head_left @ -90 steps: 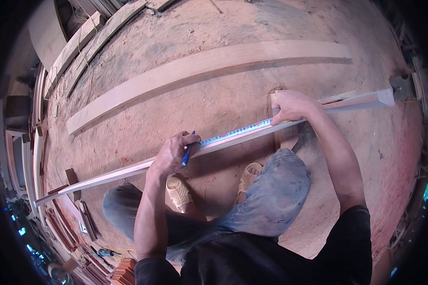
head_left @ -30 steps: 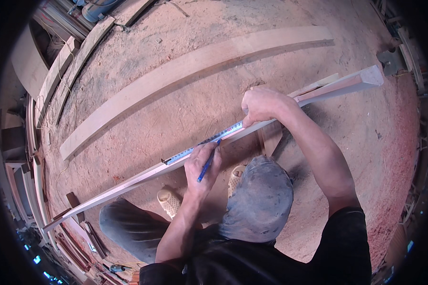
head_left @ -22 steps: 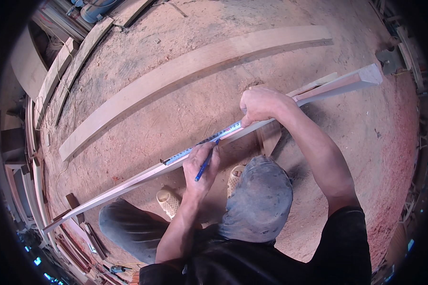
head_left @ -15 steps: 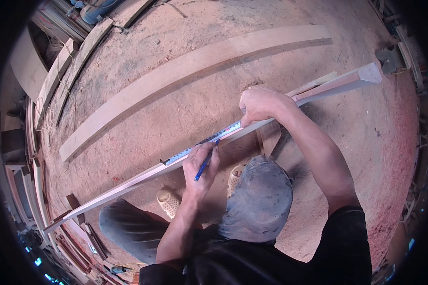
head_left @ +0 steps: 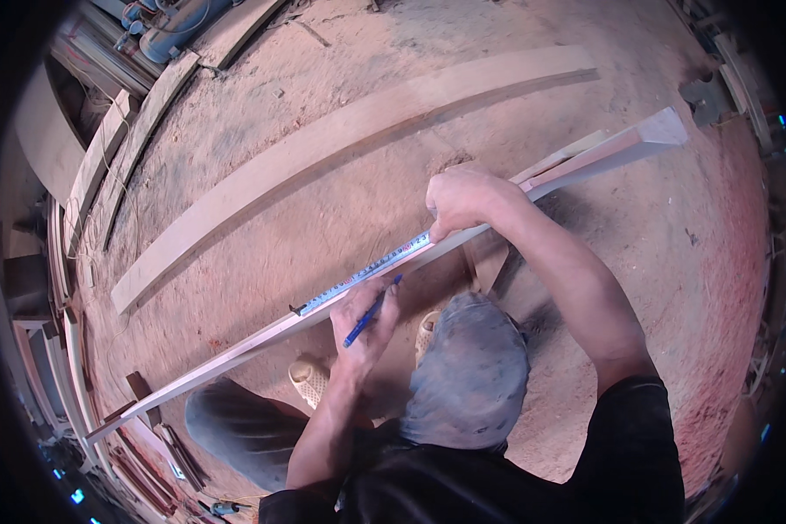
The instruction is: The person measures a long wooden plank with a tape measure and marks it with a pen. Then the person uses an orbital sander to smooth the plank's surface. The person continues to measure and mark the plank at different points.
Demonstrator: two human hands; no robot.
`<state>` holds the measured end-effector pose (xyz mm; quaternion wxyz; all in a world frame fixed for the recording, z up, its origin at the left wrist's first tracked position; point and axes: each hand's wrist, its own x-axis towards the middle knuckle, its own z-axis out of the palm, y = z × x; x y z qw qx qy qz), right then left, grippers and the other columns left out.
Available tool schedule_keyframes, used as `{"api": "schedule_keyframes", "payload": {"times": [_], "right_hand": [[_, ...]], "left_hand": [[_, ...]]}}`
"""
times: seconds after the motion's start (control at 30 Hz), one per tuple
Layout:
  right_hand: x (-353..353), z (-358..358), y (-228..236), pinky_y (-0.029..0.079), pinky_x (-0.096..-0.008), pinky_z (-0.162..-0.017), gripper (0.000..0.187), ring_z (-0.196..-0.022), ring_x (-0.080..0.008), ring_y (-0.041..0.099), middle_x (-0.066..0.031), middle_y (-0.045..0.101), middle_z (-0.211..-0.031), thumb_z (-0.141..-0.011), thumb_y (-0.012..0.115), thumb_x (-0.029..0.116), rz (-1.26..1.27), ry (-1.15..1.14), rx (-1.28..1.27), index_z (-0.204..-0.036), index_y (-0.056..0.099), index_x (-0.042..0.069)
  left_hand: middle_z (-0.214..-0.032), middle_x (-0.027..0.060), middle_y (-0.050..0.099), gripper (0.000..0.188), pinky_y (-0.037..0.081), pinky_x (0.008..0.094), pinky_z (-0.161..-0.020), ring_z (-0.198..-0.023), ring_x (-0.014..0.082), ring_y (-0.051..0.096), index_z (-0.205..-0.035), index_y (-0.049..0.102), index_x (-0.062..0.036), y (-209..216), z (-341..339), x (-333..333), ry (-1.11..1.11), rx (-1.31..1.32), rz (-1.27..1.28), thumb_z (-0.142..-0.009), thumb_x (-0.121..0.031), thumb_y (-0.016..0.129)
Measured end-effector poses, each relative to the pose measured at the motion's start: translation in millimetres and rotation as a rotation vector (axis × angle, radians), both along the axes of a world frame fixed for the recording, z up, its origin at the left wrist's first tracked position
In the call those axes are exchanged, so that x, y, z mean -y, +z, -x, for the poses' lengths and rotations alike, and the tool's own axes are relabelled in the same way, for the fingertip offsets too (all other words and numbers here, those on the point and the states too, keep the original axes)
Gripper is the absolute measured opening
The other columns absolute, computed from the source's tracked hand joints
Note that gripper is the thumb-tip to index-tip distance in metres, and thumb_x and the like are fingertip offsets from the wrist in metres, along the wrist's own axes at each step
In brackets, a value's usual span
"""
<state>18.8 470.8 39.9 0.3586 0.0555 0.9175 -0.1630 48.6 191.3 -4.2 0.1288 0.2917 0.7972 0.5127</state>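
Observation:
A long, narrow wooden strip [head_left: 236,351] runs slantwise from the lower left to the upper right in front of me. Along its far edge lies a stretched tape measure blade [head_left: 367,273], its hook at the left end. My right hand [head_left: 465,203] is closed at the blade's right end, where the tape case is hidden by the fingers. My left hand [head_left: 360,325] holds a blue pen [head_left: 355,333] and rests against the near side of the strip. The pen's tip points up and right, just short of the wood.
Beyond the strip a curved plank [head_left: 349,144] lies on the dusty floor. Planks [head_left: 144,140] and a blue machine [head_left: 176,31] stand at the upper left. A wooden block [head_left: 486,262] sits under the strip. My knee [head_left: 467,375] is close below it.
The pen's tip has drawn back from the strip toward me, and my left hand has slid slightly down. My right hand stays at the tape's right end. The whole view has shifted a little.

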Motion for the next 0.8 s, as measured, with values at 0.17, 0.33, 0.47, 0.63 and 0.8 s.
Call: {"api": "schedule_keyframes", "payload": {"times": [0.17,0.33,0.47,0.63,0.8], "right_hand": [[1.0,-0.3,5.3,0.059,-0.0485,-0.082,0.040,-0.091,-0.0358,0.076,-0.0173,0.078,-0.090,-0.073,0.086,0.041,0.009,0.005,0.000,-0.092,0.081,0.007],[1.8,-0.3,7.6,0.059,-0.0487,-0.084,0.041,-0.093,-0.0364,0.076,-0.0179,0.078,-0.091,-0.074,0.086,0.042,0.002,0.022,-0.005,-0.095,0.082,0.007],[0.1,-0.6,6.7,0.060,-0.0486,-0.084,0.041,-0.093,-0.0363,0.076,-0.0181,0.078,-0.092,-0.074,0.086,0.041,0.028,0.002,0.014,-0.095,0.082,0.006],[-0.2,-0.9,7.6,0.060,-0.0481,-0.083,0.042,-0.093,-0.0362,0.076,-0.0189,0.078,-0.092,-0.074,0.085,0.040,0.034,0.006,0.022,-0.094,0.081,0.004],[-3.2,-2.1,1.7,0.059,-0.0478,-0.083,0.042,-0.091,-0.0371,0.076,-0.0211,0.077,-0.092,-0.073,0.085,0.039,0.048,-0.036,0.028,-0.093,0.081,0.002]], "left_hand": [[-0.091,0.0116,0.078,0.009,0.058,0.0314,-0.073,-0.076,0.0179,0.073,-0.104,0.074,0.0030,-1.1,-11.5,-13.4,-0.035,-0.012,-0.047,-0.095,0.001,0.074],[-0.098,0.0150,0.077,0.016,0.057,0.0366,-0.082,-0.086,0.0284,0.073,-0.108,0.073,0.0005,6.1,-6.1,-29.2,-0.001,-0.185,0.029,-0.093,0.003,0.073],[-0.106,0.0169,0.076,0.020,0.052,0.0452,-0.096,-0.104,0.0367,0.070,-0.112,0.074,-0.0028,10.1,22.0,-28.8,0.080,-0.536,0.315,-0.092,-0.005,0.075],[-0.106,0.0122,0.076,0.022,0.051,0.0482,-0.096,-0.108,0.0333,0.070,-0.113,0.075,-0.0121,17.4,47.7,4.8,-0.065,-0.271,0.552,-0.096,-0.025,0.074],[-0.103,0.0094,0.076,0.017,0.057,0.0488,-0.082,-0.100,0.0353,0.072,-0.110,0.076,-0.0174,16.8,49.9,16.2,-0.115,-0.152,0.577,-0.098,-0.028,0.071]]}}
